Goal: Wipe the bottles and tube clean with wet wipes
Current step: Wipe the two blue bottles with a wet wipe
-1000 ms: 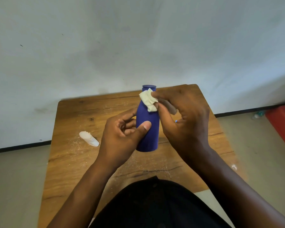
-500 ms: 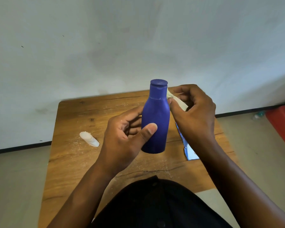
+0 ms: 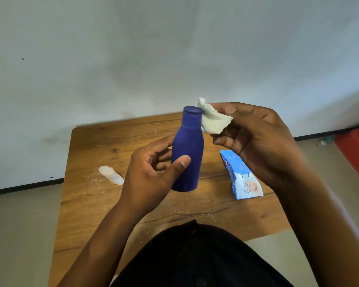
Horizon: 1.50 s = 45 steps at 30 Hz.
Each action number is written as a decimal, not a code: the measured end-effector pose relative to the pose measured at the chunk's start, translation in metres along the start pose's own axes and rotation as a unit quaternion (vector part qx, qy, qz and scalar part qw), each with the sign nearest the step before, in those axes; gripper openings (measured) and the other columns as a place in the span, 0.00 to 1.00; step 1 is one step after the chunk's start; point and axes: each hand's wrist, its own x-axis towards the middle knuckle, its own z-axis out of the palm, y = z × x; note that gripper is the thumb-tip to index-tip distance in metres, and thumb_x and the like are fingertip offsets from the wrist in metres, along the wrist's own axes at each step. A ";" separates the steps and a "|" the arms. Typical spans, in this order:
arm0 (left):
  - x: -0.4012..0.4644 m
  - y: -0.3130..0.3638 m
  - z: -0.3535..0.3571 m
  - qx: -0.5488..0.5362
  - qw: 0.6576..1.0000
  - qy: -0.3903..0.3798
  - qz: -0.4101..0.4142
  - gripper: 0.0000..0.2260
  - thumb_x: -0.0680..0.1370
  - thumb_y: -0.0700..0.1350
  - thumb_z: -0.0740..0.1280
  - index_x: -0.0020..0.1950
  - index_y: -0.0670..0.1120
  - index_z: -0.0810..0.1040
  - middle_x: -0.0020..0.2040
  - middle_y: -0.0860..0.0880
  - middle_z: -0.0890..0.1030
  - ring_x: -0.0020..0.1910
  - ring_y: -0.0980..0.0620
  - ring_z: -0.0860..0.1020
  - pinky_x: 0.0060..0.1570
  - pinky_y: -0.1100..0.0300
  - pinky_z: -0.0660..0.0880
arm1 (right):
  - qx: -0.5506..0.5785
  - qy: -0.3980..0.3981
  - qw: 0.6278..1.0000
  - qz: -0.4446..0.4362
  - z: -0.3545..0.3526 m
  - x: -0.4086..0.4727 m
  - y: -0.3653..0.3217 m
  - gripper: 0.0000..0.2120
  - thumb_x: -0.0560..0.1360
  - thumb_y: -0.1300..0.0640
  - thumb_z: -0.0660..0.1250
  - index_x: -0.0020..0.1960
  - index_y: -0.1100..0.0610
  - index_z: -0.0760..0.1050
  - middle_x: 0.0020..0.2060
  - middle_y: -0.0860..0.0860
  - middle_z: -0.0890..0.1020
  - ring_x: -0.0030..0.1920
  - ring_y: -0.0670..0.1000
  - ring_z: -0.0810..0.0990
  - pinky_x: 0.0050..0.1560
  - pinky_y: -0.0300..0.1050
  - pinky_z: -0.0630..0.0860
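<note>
A dark blue bottle (image 3: 188, 150) with a blue cap stands upright above the wooden table (image 3: 91, 199), held in the air. My left hand (image 3: 153, 172) grips its lower body, thumb across the front. My right hand (image 3: 255, 139) pinches a crumpled white wet wipe (image 3: 212, 120) just right of the bottle's cap; the wipe touches or nearly touches the neck. A small white tube (image 3: 111, 175) lies on the table to the left. A blue and white pack of wet wipes (image 3: 241, 179) lies on the table to the right, partly hidden by my right hand.
The table stands against a pale wall (image 3: 174, 48). White dust or powder speckles the wood. A red container (image 3: 356, 154) sits on the floor at the far right. My dark clothing (image 3: 195, 257) covers the table's near edge.
The right hand has drawn the wipe off the bottle's shoulder to beside the cap and moved right, uncovering the wipes pack. The bottle rose slightly in the left hand.
</note>
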 end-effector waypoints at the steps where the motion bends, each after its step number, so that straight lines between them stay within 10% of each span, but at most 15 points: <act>1: 0.000 0.000 -0.001 -0.005 1.000 -0.002 0.002 0.17 0.77 0.48 0.72 0.66 0.56 0.80 0.52 0.50 0.88 0.48 0.41 0.87 0.49 0.40 0.83 | 0.001 -0.014 1.000 0.002 0.000 0.000 0.001 0.12 0.83 0.66 0.62 0.60 0.61 0.83 0.51 0.56 0.88 0.47 0.53 0.86 0.48 0.43 0.84; 8: 0.001 -0.002 0.001 -0.032 0.998 -0.048 -0.003 0.19 0.79 0.42 0.71 0.70 0.43 0.79 0.52 0.44 0.88 0.49 0.41 0.86 0.50 0.45 0.85 | -0.071 -0.061 0.995 -0.029 0.004 -0.002 0.006 0.19 0.71 0.56 0.74 0.61 0.56 0.82 0.54 0.52 0.87 0.58 0.59 0.85 0.66 0.69 0.76; 14: 0.002 0.003 -0.004 -0.108 0.986 -0.122 -0.023 0.17 0.79 0.38 0.67 0.68 0.42 0.78 0.53 0.45 0.88 0.52 0.49 0.86 0.48 0.58 0.82 | -0.012 -0.140 0.990 -0.010 -0.001 0.002 0.001 0.24 0.74 0.62 0.72 0.70 0.62 0.76 0.61 0.58 0.86 0.62 0.57 0.85 0.63 0.50 0.82; 22: 0.001 0.004 0.000 -0.218 0.960 -0.165 -0.056 0.25 0.77 0.53 0.74 0.67 0.37 0.78 0.52 0.38 0.87 0.52 0.38 0.85 0.55 0.41 0.82 | 0.066 -0.226 0.972 0.014 0.012 0.009 0.000 0.23 0.77 0.64 0.65 0.72 0.65 0.73 0.56 0.58 0.86 0.56 0.55 0.84 0.60 0.52 0.82; 30: 0.001 0.006 0.001 0.004 0.999 -0.013 -0.030 0.15 0.78 0.46 0.72 0.63 0.59 0.78 0.49 0.56 0.89 0.49 0.55 0.87 0.47 0.59 0.84 | -0.046 -0.047 0.997 -0.031 0.028 0.009 0.007 0.19 0.75 0.68 0.74 0.66 0.65 0.79 0.51 0.58 0.89 0.52 0.54 0.89 0.53 0.45 0.85; 35: 0.001 0.002 -0.001 0.270 0.956 0.069 0.094 0.14 0.79 0.54 0.69 0.64 0.64 0.77 0.46 0.69 0.81 0.49 0.62 0.83 0.45 0.62 0.82 | -0.097 0.046 0.991 -0.084 0.041 0.004 0.015 0.15 0.75 0.66 0.76 0.62 0.62 0.82 0.47 0.53 0.90 0.48 0.51 0.89 0.49 0.43 0.85; 39: 0.003 0.010 -0.002 0.000 1.000 0.001 -0.016 0.14 0.80 0.44 0.72 0.65 0.55 0.80 0.47 0.54 0.89 0.47 0.56 0.87 0.45 0.59 0.83 | -0.028 -0.008 0.997 -0.065 0.038 0.009 0.008 0.13 0.77 0.67 0.72 0.61 0.65 0.81 0.51 0.60 0.88 0.50 0.54 0.88 0.54 0.46 0.84; 45: 0.003 0.022 -0.008 -0.306 0.930 -0.179 -0.095 0.25 0.75 0.52 0.76 0.66 0.38 0.79 0.47 0.37 0.84 0.44 0.42 0.85 0.50 0.48 0.82 | 0.090 -0.137 0.986 -0.005 0.030 0.017 0.006 0.21 0.78 0.66 0.66 0.71 0.68 0.73 0.62 0.69 0.81 0.64 0.65 0.82 0.70 0.59 0.74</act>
